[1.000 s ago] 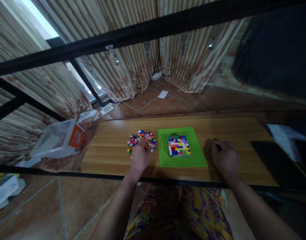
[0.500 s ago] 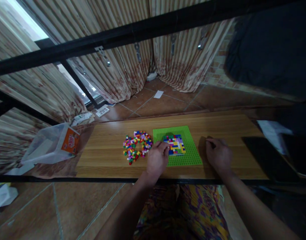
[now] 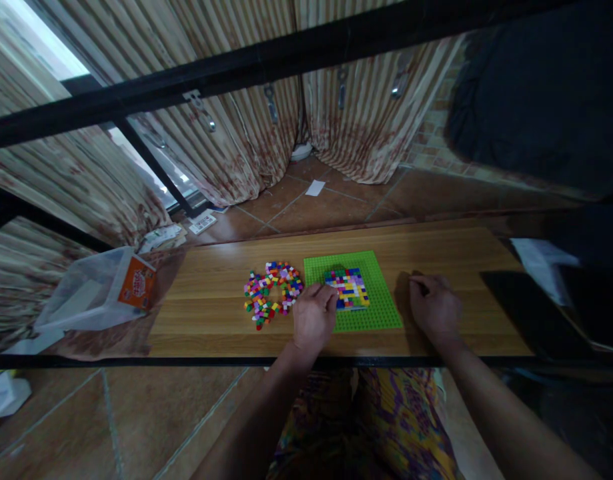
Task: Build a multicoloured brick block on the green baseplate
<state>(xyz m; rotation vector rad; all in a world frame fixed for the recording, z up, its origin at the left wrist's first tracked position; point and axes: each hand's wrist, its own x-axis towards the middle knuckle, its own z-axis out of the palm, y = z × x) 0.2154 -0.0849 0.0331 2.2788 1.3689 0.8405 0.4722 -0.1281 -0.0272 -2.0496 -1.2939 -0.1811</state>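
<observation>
My left hand [image 3: 313, 316] is closed in a pinch at the left edge of a block of multicoloured toy bricks [image 3: 353, 289]. Whatever its fingertips hold, if anything, is too small to make out. The bricks are built up on a green studded baseplate [image 3: 386, 308], and my hand covers part of the plate's lower left. Left of that hand lies a loose ring-shaped heap of small coloured bricks [image 3: 259, 288]. My right hand [image 3: 436, 308] rests on the wooden table to the right of the baseplate, its fingers curled; what is inside them is hidden.
A clear plastic bin [image 3: 89, 297] with an orange label stands left of the wooden table [image 3: 201, 333]. On the right lie a dark flat panel [image 3: 533, 310] and white paper [image 3: 541, 260]. A black metal bar [image 3: 266, 63] crosses in front of striped curtains [image 3: 246, 147].
The whole view has shifted slightly to the left. Both hands hold nearly the same places relative to the bricks and baseplate.
</observation>
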